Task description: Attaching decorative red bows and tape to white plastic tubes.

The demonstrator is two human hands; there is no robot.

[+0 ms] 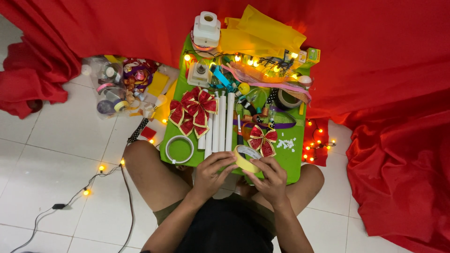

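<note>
- Left hand (213, 172): grip closed on the near left edge of the yellow tape roll (247, 158), fingers curled over its rim.
- Right hand (268, 179): grip closed on the right side of the same roll, thumb on its face.
- Yellow tape roll: held tilted between both hands, above the near edge of the green worktop (293, 161).
- White tape ring (179, 149): flat on the worktop, just left of the left hand.
- White tubes (219, 122): four lying side by side, running away from the hands.
- Small red bow (263, 140): just beyond the roll, right of the tubes.
- Large red bows (193, 111): clustered left of the tubes.
- White lamp holder (206, 29): at the far edge, beside yellow paper (260, 33).
- Red cloth (375, 70): behind and right of the worktop.
</note>
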